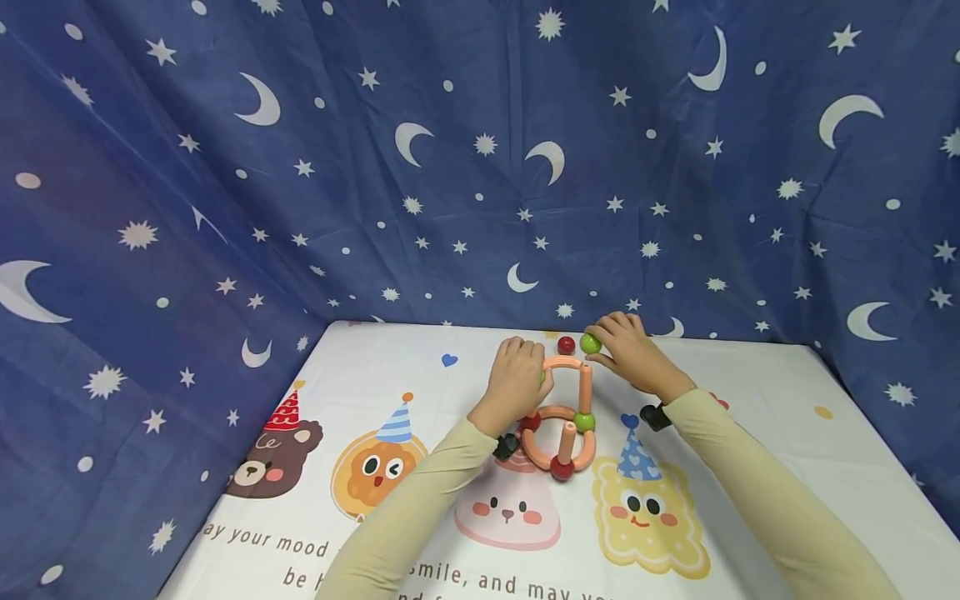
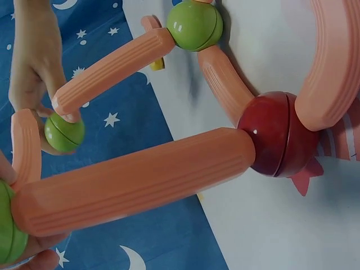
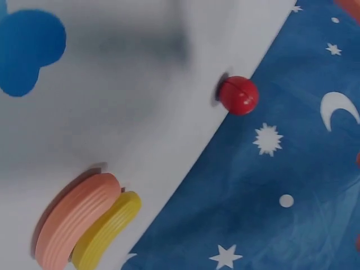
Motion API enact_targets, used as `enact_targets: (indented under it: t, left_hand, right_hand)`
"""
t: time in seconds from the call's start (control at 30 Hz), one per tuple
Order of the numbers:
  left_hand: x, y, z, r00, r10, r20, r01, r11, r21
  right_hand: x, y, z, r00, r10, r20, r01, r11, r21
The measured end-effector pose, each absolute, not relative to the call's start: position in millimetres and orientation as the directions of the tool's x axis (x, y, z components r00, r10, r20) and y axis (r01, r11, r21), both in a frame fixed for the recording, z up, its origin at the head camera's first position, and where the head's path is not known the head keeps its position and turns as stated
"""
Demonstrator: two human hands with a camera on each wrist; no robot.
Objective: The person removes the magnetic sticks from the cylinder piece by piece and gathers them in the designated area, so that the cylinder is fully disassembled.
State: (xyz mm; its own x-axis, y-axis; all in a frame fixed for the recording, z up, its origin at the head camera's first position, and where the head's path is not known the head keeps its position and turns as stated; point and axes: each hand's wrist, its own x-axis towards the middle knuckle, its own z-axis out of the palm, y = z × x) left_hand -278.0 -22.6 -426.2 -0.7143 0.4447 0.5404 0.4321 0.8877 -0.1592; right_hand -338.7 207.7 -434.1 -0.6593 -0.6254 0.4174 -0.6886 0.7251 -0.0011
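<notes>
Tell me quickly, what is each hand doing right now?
Left hand: closed, holding a green ball at the end of an orange rod.
Right hand: closed, pinching another green ball in its fingers.

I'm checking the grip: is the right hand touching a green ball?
Touching. The head view shows the right hand pinching the green ball from above and below, with no gap.
</notes>
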Motion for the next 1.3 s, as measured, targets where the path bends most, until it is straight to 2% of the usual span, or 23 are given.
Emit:
enact_targets:
  t: [0.47,0.8,1.3]
  left_hand:
    - [-277.5,-23.6,-426.6,-0.707,0.436,0.557,0.433,0.889,-0.146]
    - [-276.4,-23.4,-426.3,-0.739,0.421,0.526,0.423,0.897,-0.124]
    - [-275.3,-25.3,-427.7,-0.736,0.423,0.529,0.438,0.893,-0.104]
  right_hand:
    - [-333.8,207.6,-435.2,-0.62,-0.682,0.387,-0.735,0.678,0.018]
    - [-325.8,212.8,-438.2,-0.549,-0.695,0.464,-0.777,0.629,0.024]
    - [-335.1,235.6,-444.9,-0.595,-0.615,0.518,-0.718,0.696,0.002]
